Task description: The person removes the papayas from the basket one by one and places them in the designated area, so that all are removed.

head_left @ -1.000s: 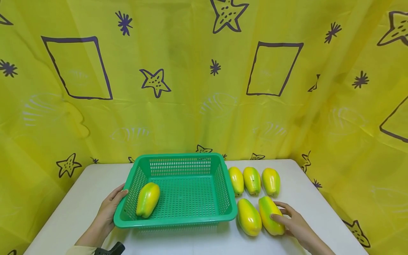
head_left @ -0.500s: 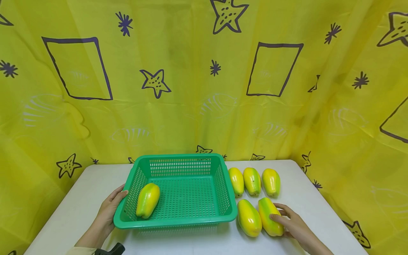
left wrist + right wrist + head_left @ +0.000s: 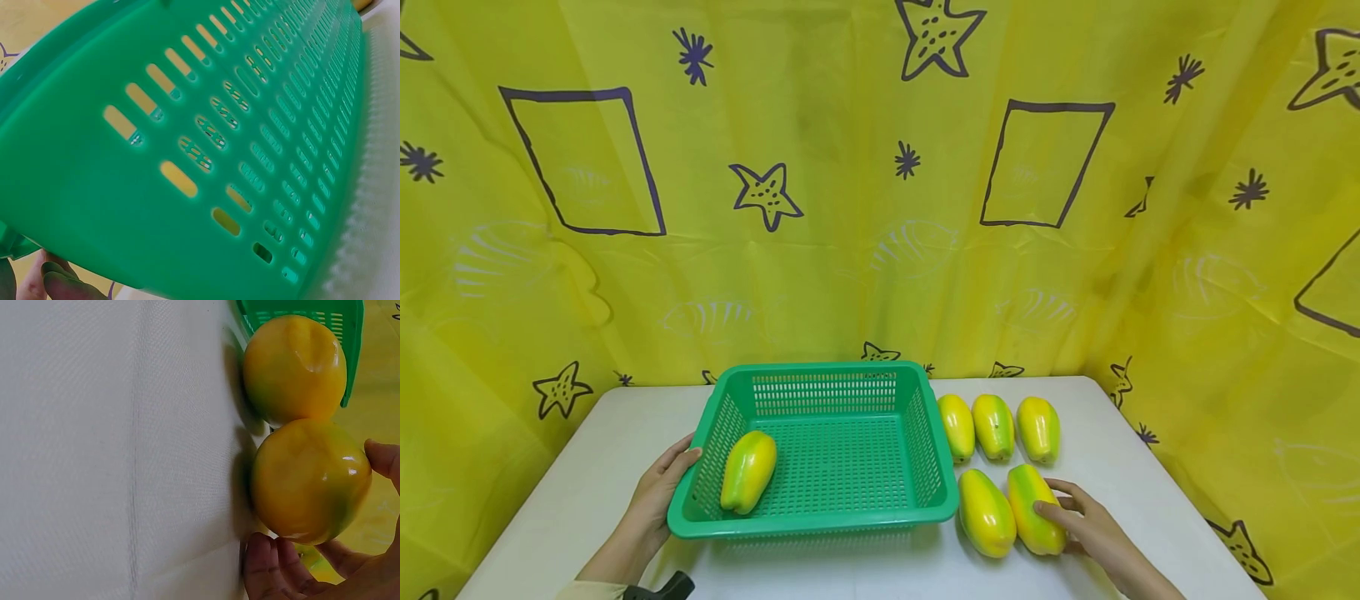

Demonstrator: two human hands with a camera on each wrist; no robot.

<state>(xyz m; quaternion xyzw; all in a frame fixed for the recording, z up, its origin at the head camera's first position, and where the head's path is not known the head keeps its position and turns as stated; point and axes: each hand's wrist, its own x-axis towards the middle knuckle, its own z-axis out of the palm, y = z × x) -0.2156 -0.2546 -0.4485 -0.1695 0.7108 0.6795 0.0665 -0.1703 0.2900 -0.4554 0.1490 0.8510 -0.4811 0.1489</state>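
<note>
In the head view my left hand (image 3: 651, 492) grips the left rim of a green plastic basket (image 3: 812, 525) with a slatted wall. Inside it, near the left side, lies one yellow-green papaya (image 3: 749, 472). My right hand (image 3: 1093, 529) holds another papaya (image 3: 1032, 508) from its right side, thumb on top and fingers at the far side. The right wrist view shows this held papaya (image 3: 309, 481) end-on, low over the white table, against a neighbouring papaya (image 3: 295, 370). Only a few left fingertips (image 3: 65, 284) show below the basket wall (image 3: 94, 187) in the left wrist view.
The front neighbour papaya (image 3: 987, 512) lies between the basket and the held one. Three more papayas, the middle one (image 3: 993, 427) among them, stand in a row behind. A yellow patterned curtain (image 3: 842, 283) hangs round the white table (image 3: 580, 458).
The papaya in my right hand has shifted very slightly left, toward its neighbour, and the right fingers have moved with it. My left hand and the basket have stayed put.
</note>
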